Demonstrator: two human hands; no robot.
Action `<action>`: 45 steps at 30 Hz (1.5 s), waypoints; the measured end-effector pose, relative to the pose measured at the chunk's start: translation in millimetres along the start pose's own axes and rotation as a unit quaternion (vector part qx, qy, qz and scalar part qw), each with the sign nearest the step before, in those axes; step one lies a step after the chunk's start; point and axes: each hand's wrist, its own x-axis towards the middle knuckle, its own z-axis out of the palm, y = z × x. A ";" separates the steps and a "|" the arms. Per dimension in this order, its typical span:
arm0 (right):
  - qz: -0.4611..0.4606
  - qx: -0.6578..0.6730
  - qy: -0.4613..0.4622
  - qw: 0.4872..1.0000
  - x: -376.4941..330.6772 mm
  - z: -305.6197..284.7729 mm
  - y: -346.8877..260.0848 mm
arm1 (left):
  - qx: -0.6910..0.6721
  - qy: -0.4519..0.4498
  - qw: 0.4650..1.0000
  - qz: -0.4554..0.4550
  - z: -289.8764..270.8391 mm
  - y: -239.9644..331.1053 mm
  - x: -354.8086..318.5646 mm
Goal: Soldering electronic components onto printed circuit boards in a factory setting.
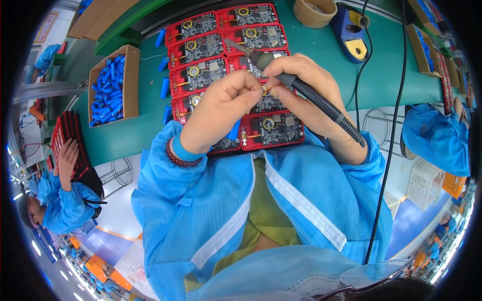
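My right hand (321,78) grips a soldering iron (315,95), its metal tip pointing to the far left over the red cases. Thumb and fingertips of that hand meet those of my left hand (221,108) above a circuit board (271,104). My left hand is closed in a pinch; whatever lies between its fingertips is too small to make out. Two columns of red cases (273,131) hold boards, each with a round yellow-ringed part. Just below my left hand shows a blue cylindrical cell (234,131), partly hidden. My hands cover parts of the middle cases.
Loose blue cells (164,88) line the cases' left side, beside a cardboard box (131,83) of more cells. At the far right stand a blue iron stand (346,30) with yellow sponge and a tan round container (316,12). A black cable (396,100) hangs right. Co-workers sit both sides.
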 end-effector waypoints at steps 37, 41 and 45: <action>-0.118 -0.213 0.293 0.925 67.7 -82.3 33.5 | 0.185 0.269 0.926 0.189 -46.0 11.9 -10.4; -0.079 -0.277 0.326 0.901 137.1 -143.5 59.5 | 0.151 0.249 0.939 0.185 -35.6 5.6 -4.8; -0.005 -0.366 0.272 0.890 153.7 -170.9 65.5 | 0.169 0.235 0.949 0.126 -40.4 6.8 -10.6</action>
